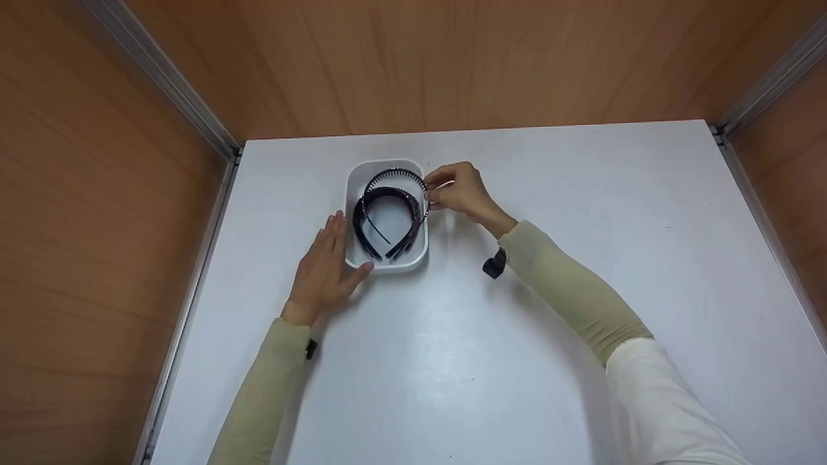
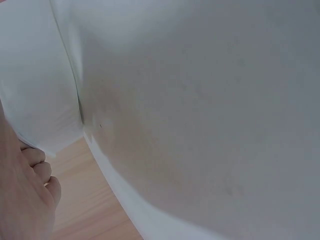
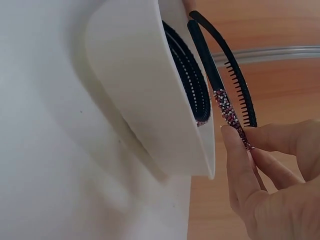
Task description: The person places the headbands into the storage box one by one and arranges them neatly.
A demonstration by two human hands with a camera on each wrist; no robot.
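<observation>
In the head view, a white rectangular container (image 1: pixel 395 267) with rounded corners stands toward the back of the table. Several black headbands (image 1: pixel 358 226) lie nested inside it. Between thumb and fingers, my right hand (image 1: pixel 460 188) pinches one more headband (image 3: pixel 204 52), a black toothed one with pink and silver sparkles, at its glittery part. This headband is raised above the container's opening, apart from the others in the right wrist view. My left hand (image 1: pixel 320 268) lies along the container's left side, fingers straight, its thumb at the near rim.
The white table (image 1: pixel 549 168) spreads around the container. Wooden panels (image 1: pixel 452 64) rise behind it and at both sides, with metal rails (image 1: pixel 187 84) at the corners. Each wrist carries a small black device (image 1: pixel 495 263).
</observation>
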